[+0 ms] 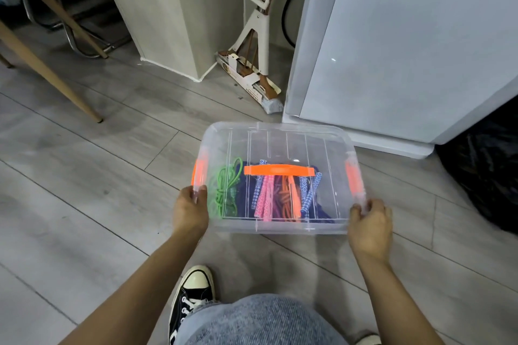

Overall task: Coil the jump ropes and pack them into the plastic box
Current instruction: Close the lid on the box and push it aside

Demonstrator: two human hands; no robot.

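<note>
A clear plastic box (280,137) with its lid on, an orange top handle and orange side latches sits in front of me above the grey floor. Through the lid I see coiled jump ropes: a green one (225,190) at the left, and pink, orange, purple and blue-patterned ones (283,196) in the middle. My left hand (189,211) grips the box's left edge just below the left latch. My right hand (370,223) grips the right edge below the right latch.
A white appliance (406,45) stands close behind the box at the right. A mop (252,64) leans in the corner beside it. A black bag (482,176) lies at the far right. Wooden chair legs (47,70) stand at the left. My shoe (193,297) is below.
</note>
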